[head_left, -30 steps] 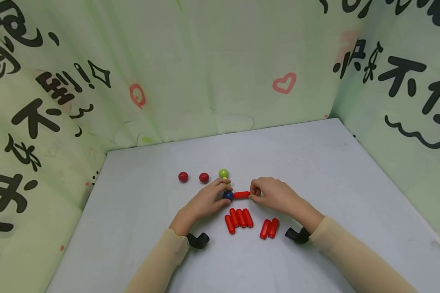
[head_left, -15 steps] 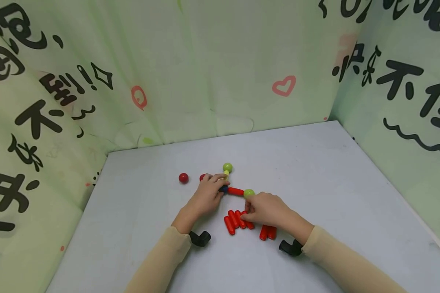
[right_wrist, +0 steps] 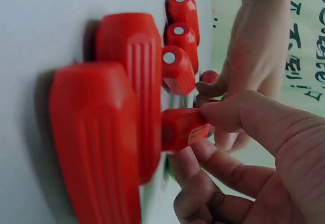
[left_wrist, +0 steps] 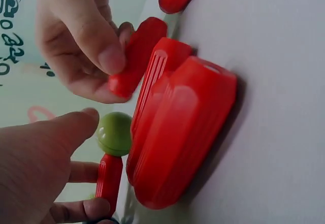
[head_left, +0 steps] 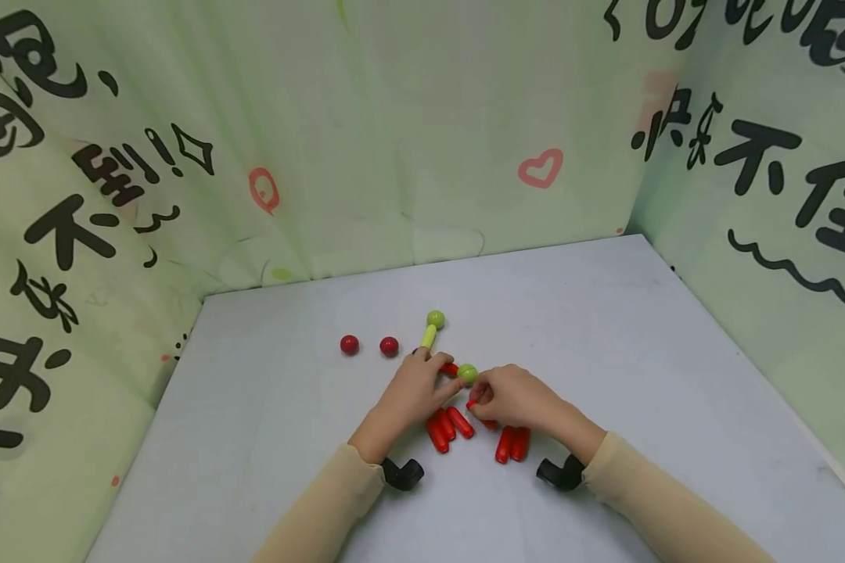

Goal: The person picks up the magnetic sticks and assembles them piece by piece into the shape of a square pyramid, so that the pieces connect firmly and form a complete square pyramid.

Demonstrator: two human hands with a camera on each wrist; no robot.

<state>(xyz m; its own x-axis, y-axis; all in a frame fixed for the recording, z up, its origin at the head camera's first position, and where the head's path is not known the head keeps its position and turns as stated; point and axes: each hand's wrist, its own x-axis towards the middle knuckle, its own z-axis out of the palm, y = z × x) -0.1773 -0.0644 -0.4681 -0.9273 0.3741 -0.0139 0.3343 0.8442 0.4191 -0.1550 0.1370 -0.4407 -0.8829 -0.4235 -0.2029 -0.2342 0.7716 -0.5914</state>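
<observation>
My right hand (head_left: 515,393) pinches a red magnetic stick (right_wrist: 185,127) between thumb and fingers, just right of a green ball (head_left: 468,374). That ball sits on the end of another red stick (left_wrist: 109,181). My left hand (head_left: 414,389) holds this joined stick, its fingertips on the stick and its thumb beside the green ball. Beyond the left hand, a yellow-green stick (head_left: 429,337) runs to a second green ball (head_left: 435,319). The left hand mostly hides the blue ball where the sticks meet.
Several loose red sticks (head_left: 440,432) lie below the hands, with a pair (head_left: 512,444) further right. Two red balls (head_left: 350,345) rest to the left on the white table (head_left: 253,391). A printed curtain (head_left: 366,156) stands behind the table.
The second green ball came onto the red stick's right end. My right hand then took a loose red stick from the row and lifted it. My left hand shifted right along the joined piece.
</observation>
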